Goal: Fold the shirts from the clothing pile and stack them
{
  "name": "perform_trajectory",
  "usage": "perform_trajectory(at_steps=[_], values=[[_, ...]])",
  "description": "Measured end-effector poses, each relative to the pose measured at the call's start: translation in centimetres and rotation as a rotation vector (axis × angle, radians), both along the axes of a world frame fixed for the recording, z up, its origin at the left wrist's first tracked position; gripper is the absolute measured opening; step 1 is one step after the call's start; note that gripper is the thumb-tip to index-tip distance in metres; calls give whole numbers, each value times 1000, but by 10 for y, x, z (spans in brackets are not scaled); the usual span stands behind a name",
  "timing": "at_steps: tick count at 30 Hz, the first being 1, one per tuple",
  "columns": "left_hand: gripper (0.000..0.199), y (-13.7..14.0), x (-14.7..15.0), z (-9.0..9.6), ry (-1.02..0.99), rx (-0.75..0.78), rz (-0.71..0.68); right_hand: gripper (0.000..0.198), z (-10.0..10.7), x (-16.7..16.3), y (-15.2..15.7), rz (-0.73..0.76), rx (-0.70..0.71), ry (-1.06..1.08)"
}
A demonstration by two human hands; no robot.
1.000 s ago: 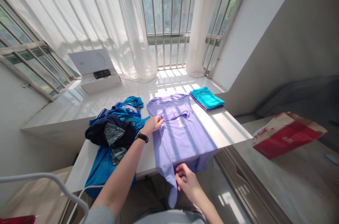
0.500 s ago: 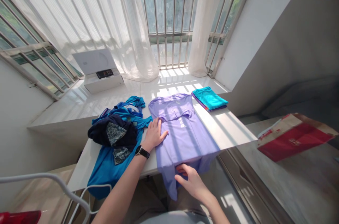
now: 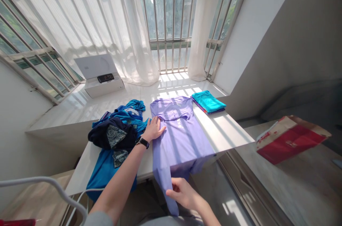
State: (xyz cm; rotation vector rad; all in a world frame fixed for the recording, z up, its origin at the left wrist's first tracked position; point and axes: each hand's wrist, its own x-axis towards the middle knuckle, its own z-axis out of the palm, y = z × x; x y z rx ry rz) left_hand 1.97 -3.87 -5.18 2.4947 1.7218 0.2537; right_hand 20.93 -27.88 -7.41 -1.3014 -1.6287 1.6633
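Observation:
A lavender shirt with small white lettering lies partly folded on the white table, its upper part doubled over and its near end hanging past the front edge. My left hand, with a dark watch at the wrist, rests flat on the shirt's left side, fingers spread. At the lower front, my right hand pinches the edge of the long strip of shirt that hangs there; its fingertips are partly hidden. Left of the shirt is a heap of blue and navy clothes. A folded turquoise garment tops a small stack at the far right.
On the window ledge stands an open white box with a dark item in it. A red and tan paper bag lies on the lower surface at right. A white cable curves across the lower left.
My right hand has moved down and slightly left, closing on the hanging strip and drawing it toward me. My left hand stays on the shirt's left side. The view has tilted slightly.

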Motion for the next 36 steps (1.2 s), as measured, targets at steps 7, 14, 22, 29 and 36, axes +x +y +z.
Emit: perform_trajectory(at_steps=[7, 14, 22, 29, 36], values=[[61, -25, 18, -7, -128, 288, 121, 28, 59, 75, 56, -132, 354, -193], [60, -44, 30, -24, -88, 214, 87, 64, 16, 109, 155, -233, 646, -970], [66, -30, 39, -26, -104, 203, 168, 76, -17, 118, 185, -108, 652, -1054], [66, -5, 47, -23, -123, 186, 195, 70, -12, 120, 230, -120, 670, -1030], [58, -23, 34, -2, -264, 179, 215, 55, 1, 134, 195, -226, 860, -958]])
